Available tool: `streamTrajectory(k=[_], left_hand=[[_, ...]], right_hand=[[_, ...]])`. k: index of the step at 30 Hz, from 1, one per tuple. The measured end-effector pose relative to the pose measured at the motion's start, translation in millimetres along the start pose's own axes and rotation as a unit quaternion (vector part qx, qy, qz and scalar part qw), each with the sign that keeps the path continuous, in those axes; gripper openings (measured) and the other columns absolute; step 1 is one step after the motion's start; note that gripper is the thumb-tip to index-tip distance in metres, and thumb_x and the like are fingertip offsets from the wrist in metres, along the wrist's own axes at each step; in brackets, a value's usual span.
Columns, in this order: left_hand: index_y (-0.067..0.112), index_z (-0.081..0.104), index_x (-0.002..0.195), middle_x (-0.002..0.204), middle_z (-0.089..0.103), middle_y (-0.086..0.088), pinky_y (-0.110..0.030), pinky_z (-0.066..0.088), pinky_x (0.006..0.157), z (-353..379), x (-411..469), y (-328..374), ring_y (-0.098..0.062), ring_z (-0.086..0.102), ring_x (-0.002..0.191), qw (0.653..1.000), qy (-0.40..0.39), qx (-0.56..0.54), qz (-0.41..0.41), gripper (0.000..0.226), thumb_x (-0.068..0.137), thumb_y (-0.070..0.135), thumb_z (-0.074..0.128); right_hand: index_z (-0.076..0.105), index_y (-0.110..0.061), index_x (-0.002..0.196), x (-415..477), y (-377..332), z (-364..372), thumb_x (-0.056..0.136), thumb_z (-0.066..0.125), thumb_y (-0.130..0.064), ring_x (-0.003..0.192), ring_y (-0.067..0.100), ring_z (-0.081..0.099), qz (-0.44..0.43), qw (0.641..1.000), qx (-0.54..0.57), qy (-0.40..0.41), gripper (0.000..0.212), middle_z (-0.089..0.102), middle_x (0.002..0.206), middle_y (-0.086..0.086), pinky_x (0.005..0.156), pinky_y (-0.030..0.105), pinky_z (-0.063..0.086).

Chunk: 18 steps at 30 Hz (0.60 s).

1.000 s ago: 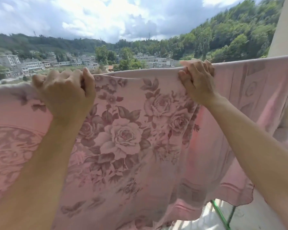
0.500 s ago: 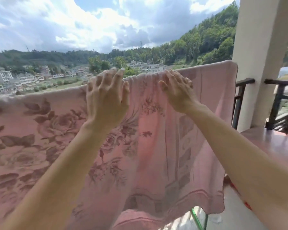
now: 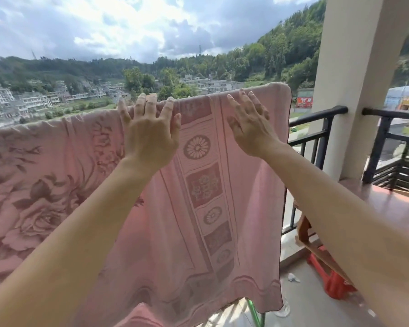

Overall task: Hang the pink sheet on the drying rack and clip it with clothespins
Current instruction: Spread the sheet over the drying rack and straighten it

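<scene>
Left hand and right hand, fingers spread flat at 12 o'clock, smoothing pink sheet along its top fold for clipping.

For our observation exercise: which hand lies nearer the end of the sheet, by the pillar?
The right hand: it rests flat close to the end corner of the pink sheet, while the left hand lies further in, towards the rose pattern.
</scene>
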<state>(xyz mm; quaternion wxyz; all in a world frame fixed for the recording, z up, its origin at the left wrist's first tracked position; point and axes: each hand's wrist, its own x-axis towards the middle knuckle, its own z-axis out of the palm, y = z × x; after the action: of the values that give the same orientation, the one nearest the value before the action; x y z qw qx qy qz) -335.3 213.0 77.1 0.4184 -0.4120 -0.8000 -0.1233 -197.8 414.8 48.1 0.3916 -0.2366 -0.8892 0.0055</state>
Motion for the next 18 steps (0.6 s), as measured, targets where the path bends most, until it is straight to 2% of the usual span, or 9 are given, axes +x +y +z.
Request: streamTrajectory(k=[3,6,9,11,13,15,17,18], left_hand=[[0.015,0.046,0.139,0.141,0.05,-0.014,-0.059,0.02,0.112,11,22,31,-0.033,0.045,0.129,1.0,0.003,0.002,0.025,0.052,0.1,0.043,0.026],[0.014,0.052,0.133,0.128,0.06,-0.014,-0.053,0.035,0.1,21,46,63,-0.034,0.057,0.113,0.999,0.013,-0.014,0.044,0.05,0.101,0.042,0.026],[0.012,0.062,0.112,0.099,0.067,-0.011,-0.044,0.043,0.083,30,74,100,-0.029,0.061,0.086,0.997,0.033,-0.034,0.067,0.051,0.101,0.044,0.024],[0.012,0.06,0.092,0.078,0.059,-0.007,-0.038,0.039,0.074,39,91,123,-0.023,0.051,0.068,0.994,0.044,-0.052,0.081,0.049,0.102,0.043,0.024],[0.013,0.057,0.083,0.071,0.05,-0.003,-0.037,0.037,0.073,48,108,145,-0.02,0.043,0.063,0.992,0.052,-0.062,0.092,0.044,0.101,0.038,0.026],[0.012,0.057,0.084,0.072,0.052,-0.004,-0.041,0.04,0.078,58,121,164,-0.021,0.043,0.063,0.992,0.049,-0.059,0.098,0.042,0.101,0.034,0.026],[0.013,0.058,0.085,0.076,0.059,-0.005,-0.042,0.042,0.08,68,130,180,-0.021,0.045,0.062,0.992,0.055,-0.056,0.094,0.043,0.101,0.034,0.025],[0.013,0.058,0.085,0.075,0.061,-0.004,-0.042,0.042,0.079,71,134,186,-0.021,0.045,0.06,0.992,0.057,-0.06,0.092,0.043,0.102,0.035,0.025]], right_hand=[[0.015,-0.033,0.154,11,35,1,0.104,0.023,-0.042,0.151,0.022,0.0,-0.015,0.999,-0.04,0.015,0.051,0.009,0.164,0.0,0.12,0.047,-0.002],[0.033,-0.027,0.148,26,71,-4,0.103,0.022,-0.044,0.148,0.026,0.017,0.018,0.997,-0.036,0.071,0.05,0.03,0.157,0.003,0.12,0.049,0.008],[0.038,-0.021,0.144,47,110,-14,0.1,0.02,-0.051,0.143,0.026,0.025,0.139,0.983,0.066,0.099,0.056,0.037,0.152,0.006,0.115,0.046,0.017],[0.034,-0.019,0.149,59,138,-22,0.103,0.021,-0.052,0.144,0.025,0.026,0.194,0.964,0.165,0.078,0.058,0.036,0.154,0.005,0.117,0.044,0.019],[0.04,-0.015,0.147,68,161,-25,0.104,0.028,-0.051,0.139,0.023,0.036,0.228,0.928,0.294,0.026,0.058,0.044,0.149,0.006,0.115,0.038,0.028],[0.055,-0.016,0.133,74,178,-18,0.1,0.043,-0.049,0.124,0.02,0.048,0.24,0.881,0.408,0.005,0.048,0.056,0.13,0.003,0.105,0.034,0.041],[0.061,-0.023,0.118,81,192,-9,0.091,0.058,-0.051,0.115,0.019,0.054,0.241,0.836,0.492,0.024,0.039,0.061,0.118,0.0,0.1,0.039,0.046],[0.059,-0.025,0.119,86,201,-4,0.087,0.061,-0.055,0.117,0.018,0.054,0.244,0.814,0.526,0.017,0.044,0.061,0.121,-0.001,0.103,0.043,0.044]])
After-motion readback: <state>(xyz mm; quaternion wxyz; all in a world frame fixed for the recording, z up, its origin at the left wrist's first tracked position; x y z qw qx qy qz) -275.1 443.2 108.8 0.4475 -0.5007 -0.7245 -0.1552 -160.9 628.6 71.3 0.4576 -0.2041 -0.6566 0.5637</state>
